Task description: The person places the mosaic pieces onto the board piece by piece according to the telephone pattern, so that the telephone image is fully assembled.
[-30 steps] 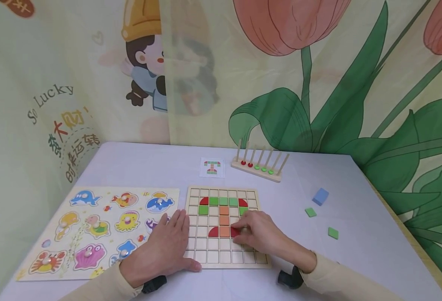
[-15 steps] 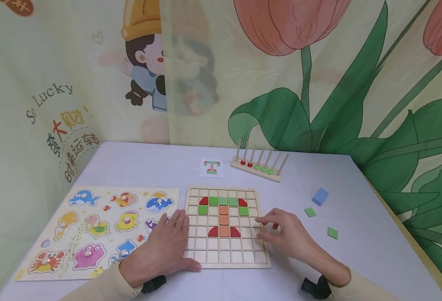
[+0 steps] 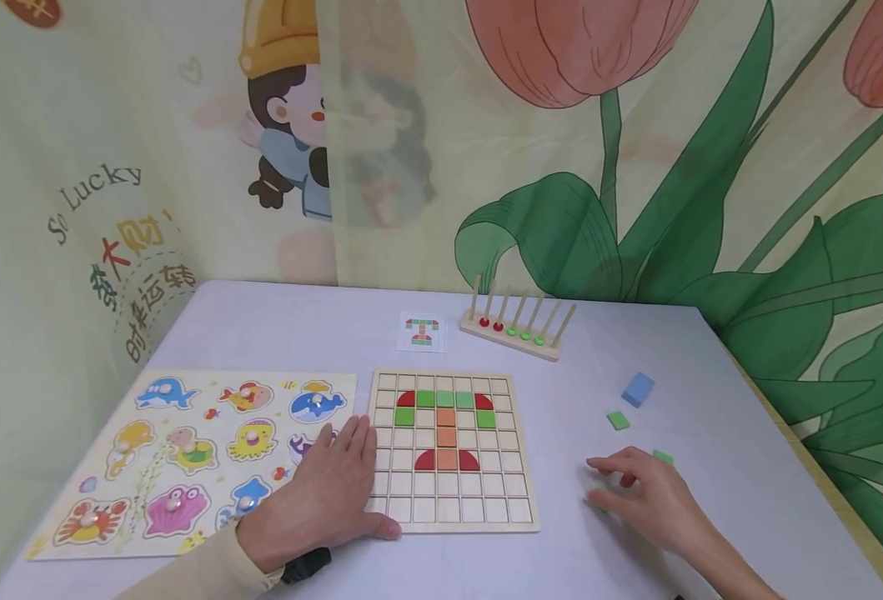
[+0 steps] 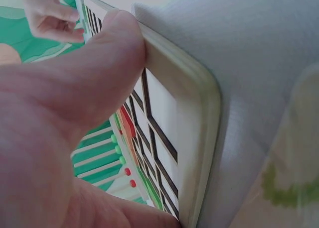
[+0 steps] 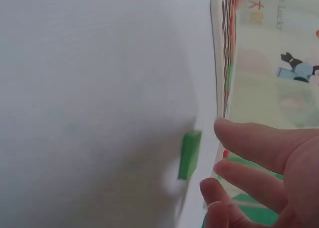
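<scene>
A wooden grid board [image 3: 418, 510] lies mid-table, holding red, green and orange pieces in a T-like pattern. Two red quarter-round pieces, one on the left [image 3: 426, 460] and one on the right [image 3: 469, 460], flank its lowest orange square [image 3: 447, 459]. My left hand [image 3: 332, 483] rests at the board's left edge, fingers straight; in the left wrist view its thumb [image 4: 122, 44] lies on the frame. To the right, my right hand [image 3: 654, 504] hovers over the table with thumb and fingers apart, nothing between them. Close to its fingertips is a green tile [image 5: 189, 156], mostly hidden in the head view.
A sea-animal knob puzzle [image 3: 216, 500] lies left of the board. Behind stand a pattern card [image 3: 422, 332] and a peg rack [image 3: 516, 338] with red and green beads. On the right lie a blue block [image 3: 639, 389], a green tile [image 3: 618, 420] and another partly covered tile [image 3: 663, 457].
My right hand has let go of the right red piece, which sits in the grid, and moved right off the board to a green tile. The left hand has stayed in place.
</scene>
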`<action>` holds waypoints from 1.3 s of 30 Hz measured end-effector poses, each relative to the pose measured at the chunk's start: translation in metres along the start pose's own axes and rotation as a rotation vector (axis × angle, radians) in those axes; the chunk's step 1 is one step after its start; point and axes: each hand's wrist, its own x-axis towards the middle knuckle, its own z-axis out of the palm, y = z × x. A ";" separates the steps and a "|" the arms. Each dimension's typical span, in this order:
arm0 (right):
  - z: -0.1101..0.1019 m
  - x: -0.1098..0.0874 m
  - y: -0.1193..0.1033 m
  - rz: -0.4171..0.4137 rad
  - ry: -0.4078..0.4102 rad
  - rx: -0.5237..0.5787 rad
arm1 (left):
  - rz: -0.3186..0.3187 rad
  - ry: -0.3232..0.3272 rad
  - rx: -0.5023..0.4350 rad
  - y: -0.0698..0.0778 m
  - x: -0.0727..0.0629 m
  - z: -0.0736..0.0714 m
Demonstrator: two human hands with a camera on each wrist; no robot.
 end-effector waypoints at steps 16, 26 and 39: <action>0.004 -0.008 0.010 0.044 -0.054 -0.041 | 0.002 0.013 0.013 0.001 0.001 0.000; 0.008 -0.007 0.001 0.002 -0.089 0.004 | -0.003 0.004 0.004 0.001 0.000 -0.001; 0.010 -0.005 0.000 0.022 -0.061 -0.010 | -0.008 -0.006 0.002 0.002 0.000 -0.002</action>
